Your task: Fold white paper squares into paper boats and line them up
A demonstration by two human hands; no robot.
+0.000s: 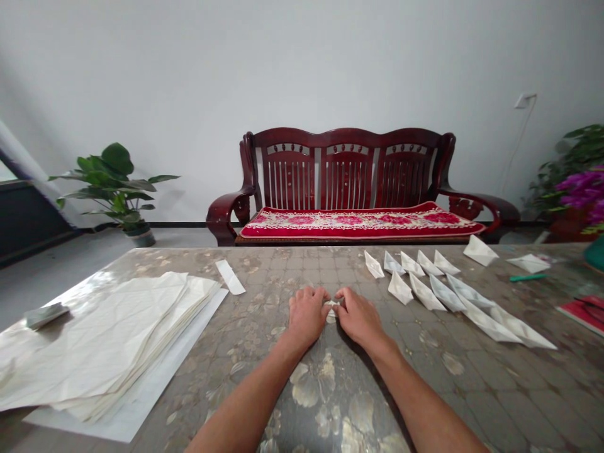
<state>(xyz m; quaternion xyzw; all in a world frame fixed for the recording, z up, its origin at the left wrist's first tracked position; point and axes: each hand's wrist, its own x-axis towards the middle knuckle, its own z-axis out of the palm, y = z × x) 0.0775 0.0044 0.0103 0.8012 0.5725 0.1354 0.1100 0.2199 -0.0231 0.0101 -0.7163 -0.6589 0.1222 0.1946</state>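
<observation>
My left hand [307, 313] and my right hand [361, 318] meet over the middle of the table. Between their fingertips is a small piece of folded white paper [332, 312], mostly covered by the fingers. Thumbs and fingers of both hands are closed on it, one hand at each side. To the right of my hands stand several folded paper boats [430, 292] in two rough rows. A narrow strip of white paper [231, 277] lies beyond my left hand, towards the far left.
A stack of large white paper sheets [108, 340] covers the table's left side, with a small grey object [46, 316] by it. At right lie a green pen [527, 277] and a red book [585, 313]. A wooden bench [346, 170] stands behind the patterned table [325, 390].
</observation>
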